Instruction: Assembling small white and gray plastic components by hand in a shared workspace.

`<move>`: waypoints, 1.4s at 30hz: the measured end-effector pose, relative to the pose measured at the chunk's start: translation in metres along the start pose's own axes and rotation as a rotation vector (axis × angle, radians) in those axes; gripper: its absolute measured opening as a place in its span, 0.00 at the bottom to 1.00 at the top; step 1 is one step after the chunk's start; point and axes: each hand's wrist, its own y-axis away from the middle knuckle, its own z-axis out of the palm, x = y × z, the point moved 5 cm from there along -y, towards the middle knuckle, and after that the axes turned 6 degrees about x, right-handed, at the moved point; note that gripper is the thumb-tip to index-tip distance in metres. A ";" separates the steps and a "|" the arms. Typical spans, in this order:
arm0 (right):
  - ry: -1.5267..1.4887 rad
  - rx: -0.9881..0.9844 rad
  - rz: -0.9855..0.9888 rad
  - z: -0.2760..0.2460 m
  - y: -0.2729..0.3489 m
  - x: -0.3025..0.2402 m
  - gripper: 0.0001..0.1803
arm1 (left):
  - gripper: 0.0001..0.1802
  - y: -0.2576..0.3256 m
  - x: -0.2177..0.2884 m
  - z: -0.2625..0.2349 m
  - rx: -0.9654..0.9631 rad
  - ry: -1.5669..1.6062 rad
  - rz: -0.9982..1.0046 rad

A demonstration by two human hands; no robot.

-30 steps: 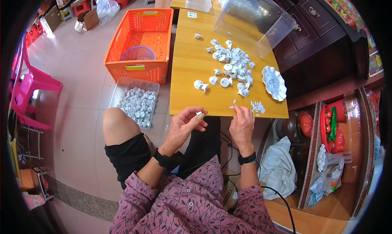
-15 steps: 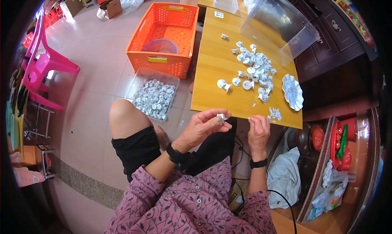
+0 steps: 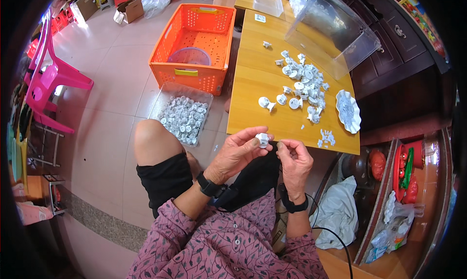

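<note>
My left hand (image 3: 237,152) is closed around a small white plastic part (image 3: 262,140), held between thumb and fingers just off the table's near edge. Close beside it, on the right, is my right hand (image 3: 296,163), its thumb and forefinger pinched together near the part. Whatever sits in that pinch is too small to make out. On the yellow wooden table (image 3: 248,91) lies a loose heap of similar white plastic parts (image 3: 305,78). Several tiny white pieces (image 3: 327,138) are scattered at the near right corner, below a white wavy-edged dish (image 3: 357,125) holding translucent bits.
A clear tub (image 3: 208,108) full of white parts stands on the floor at the left, in front of an orange crate (image 3: 219,79). A large clear plastic box (image 3: 360,52) rests on the table's far right. Further left is a pink chair (image 3: 65,74).
My right hand has moved left from the table corner, up close to the part. The part in my left hand has turned, showing more of its face.
</note>
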 end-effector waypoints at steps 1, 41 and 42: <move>0.001 -0.001 -0.001 0.002 0.000 -0.002 0.05 | 0.24 -0.001 0.001 0.000 0.000 0.002 0.002; 0.102 -0.117 -0.187 0.025 0.007 -0.044 0.08 | 0.24 -0.003 -0.005 -0.002 -0.018 -0.079 0.054; 0.089 -0.091 -0.153 0.023 0.007 -0.040 0.08 | 0.24 -0.004 -0.005 -0.002 -0.029 -0.029 0.038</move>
